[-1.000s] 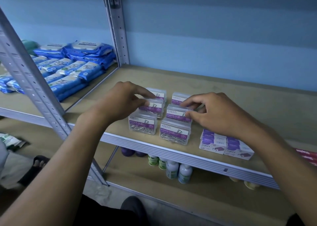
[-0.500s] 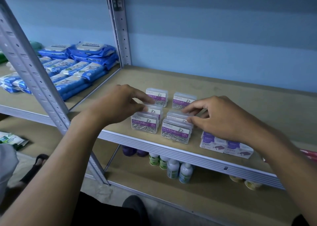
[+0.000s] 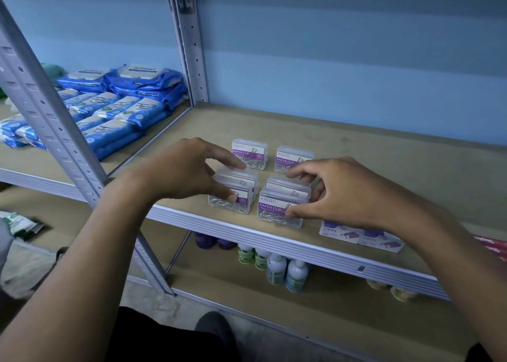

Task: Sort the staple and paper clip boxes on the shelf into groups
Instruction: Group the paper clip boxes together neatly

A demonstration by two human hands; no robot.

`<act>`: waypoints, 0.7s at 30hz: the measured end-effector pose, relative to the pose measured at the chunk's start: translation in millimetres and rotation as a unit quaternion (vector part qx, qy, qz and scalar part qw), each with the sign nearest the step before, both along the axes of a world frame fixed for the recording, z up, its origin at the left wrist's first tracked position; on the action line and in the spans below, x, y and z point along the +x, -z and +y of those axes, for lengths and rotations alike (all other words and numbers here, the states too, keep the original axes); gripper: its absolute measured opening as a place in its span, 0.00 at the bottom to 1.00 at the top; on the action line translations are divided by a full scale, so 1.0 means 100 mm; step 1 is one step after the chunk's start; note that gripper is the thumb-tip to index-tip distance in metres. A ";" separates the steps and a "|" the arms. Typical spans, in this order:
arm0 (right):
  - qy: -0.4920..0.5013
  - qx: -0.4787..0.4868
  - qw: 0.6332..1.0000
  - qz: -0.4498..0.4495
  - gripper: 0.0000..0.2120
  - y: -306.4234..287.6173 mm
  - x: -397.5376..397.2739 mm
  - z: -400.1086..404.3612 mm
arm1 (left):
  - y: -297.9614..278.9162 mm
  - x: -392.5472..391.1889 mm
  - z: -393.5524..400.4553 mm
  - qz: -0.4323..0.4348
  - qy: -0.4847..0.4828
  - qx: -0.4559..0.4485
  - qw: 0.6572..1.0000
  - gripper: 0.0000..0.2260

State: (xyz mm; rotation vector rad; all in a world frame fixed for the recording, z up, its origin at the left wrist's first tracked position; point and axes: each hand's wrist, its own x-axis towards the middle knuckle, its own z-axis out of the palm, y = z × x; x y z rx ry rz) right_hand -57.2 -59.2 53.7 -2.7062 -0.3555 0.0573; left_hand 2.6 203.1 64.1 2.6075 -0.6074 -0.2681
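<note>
Visibly six paper clip boxes (image 3: 279,207), two staple boxes (image 3: 359,235).

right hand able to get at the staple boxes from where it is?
Probably yes. The right hand is on the front-right paper clip boxes; the staple boxes lie just beneath its wrist, nothing on top.

left hand (image 3: 181,171): arm forward, thumb and index pinching | right hand (image 3: 348,190): arm forward, thumb and fingers pinching
</note>
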 end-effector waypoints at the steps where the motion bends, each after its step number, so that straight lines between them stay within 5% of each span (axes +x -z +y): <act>1: 0.000 0.001 1.000 0.000 0.34 0.00 0.00 0.00 | 0.00 0.00 0.00 0.000 -0.001 -0.002 1.000 0.24; 21: -0.015 -0.016 1.000 -0.022 0.31 0.04 0.05 0.05 | 0.04 0.01 -0.03 -0.026 0.023 -0.015 0.999 0.25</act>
